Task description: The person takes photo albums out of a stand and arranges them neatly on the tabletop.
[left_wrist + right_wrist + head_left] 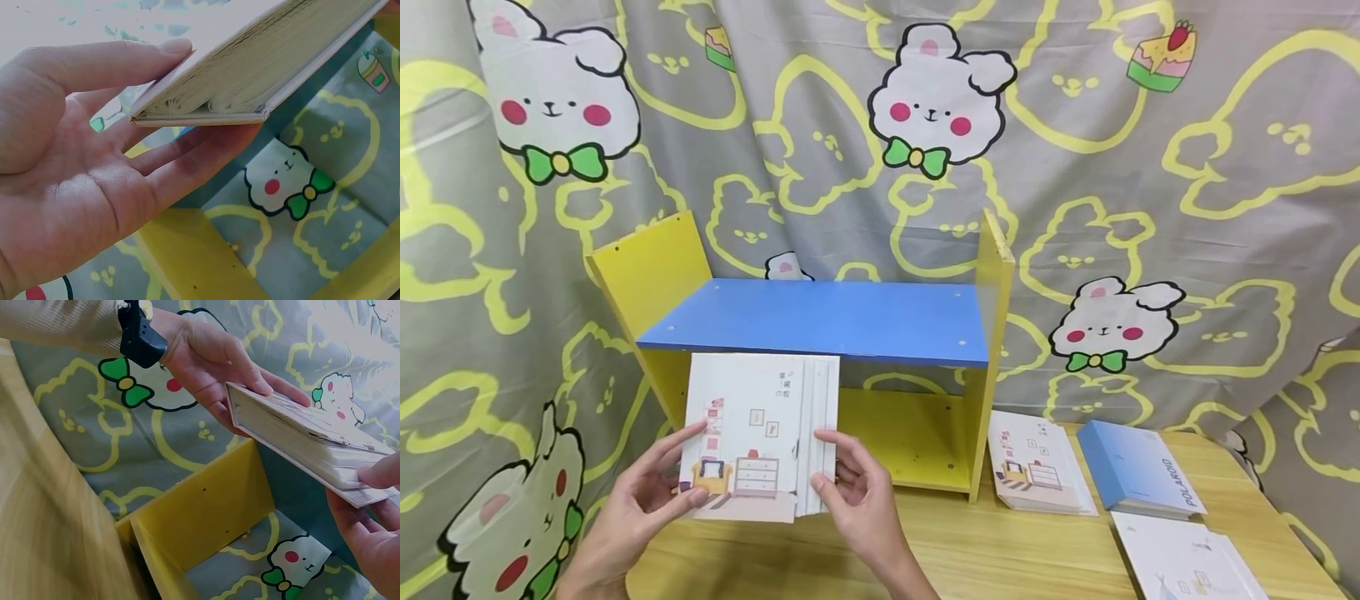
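A white photo album is held up in front of the small shelf, its cover drawn with a yellow armchair and a dresser. My left hand grips its left side, thumb on the cover and fingers underneath. At the right side, my right hand pinches it where white layers show past the cover's edge. In the left wrist view, the thick page block of the album shows between its covers, with the left thumb on top. The right wrist view catches the right hand at the near corner.
The shelf has a blue board and yellow side panels. On the wooden table, to the right, lie a similar white album, a blue POLAROID album and another white one. A patterned curtain hangs behind.
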The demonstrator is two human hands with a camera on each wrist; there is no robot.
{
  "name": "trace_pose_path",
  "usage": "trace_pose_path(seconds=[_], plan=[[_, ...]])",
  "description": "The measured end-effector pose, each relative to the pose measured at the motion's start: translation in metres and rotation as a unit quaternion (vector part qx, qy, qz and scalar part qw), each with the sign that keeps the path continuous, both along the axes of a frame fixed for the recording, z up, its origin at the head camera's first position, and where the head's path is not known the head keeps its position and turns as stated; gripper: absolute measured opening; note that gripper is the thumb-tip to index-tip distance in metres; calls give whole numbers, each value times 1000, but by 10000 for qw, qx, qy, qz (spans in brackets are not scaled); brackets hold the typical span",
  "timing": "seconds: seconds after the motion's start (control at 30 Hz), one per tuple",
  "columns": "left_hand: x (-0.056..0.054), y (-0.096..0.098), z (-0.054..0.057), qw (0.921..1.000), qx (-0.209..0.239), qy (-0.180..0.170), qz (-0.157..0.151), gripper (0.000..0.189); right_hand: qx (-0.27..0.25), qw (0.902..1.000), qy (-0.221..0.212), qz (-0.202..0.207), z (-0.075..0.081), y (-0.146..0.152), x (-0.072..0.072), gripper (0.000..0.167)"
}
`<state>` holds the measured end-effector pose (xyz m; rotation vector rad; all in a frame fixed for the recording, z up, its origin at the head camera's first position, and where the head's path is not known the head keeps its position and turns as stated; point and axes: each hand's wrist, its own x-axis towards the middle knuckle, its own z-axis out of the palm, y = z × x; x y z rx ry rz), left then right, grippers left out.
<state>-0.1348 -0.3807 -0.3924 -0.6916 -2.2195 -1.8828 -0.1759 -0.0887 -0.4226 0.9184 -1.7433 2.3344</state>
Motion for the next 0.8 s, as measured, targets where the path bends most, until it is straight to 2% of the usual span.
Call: trace_pose_path(seconds=[0.37,0.57,0.8], plan=[[0,12,8,9996,-66,227,125,76,-150,9998,113,67,9,7,0,50],[0,21,11,9993,2,384,25,76,-185,9998,33,55,13,13,0,50],[1,27,14,9992,-62,267,295,76,-225,9996,174,39,16,16,0,51]])
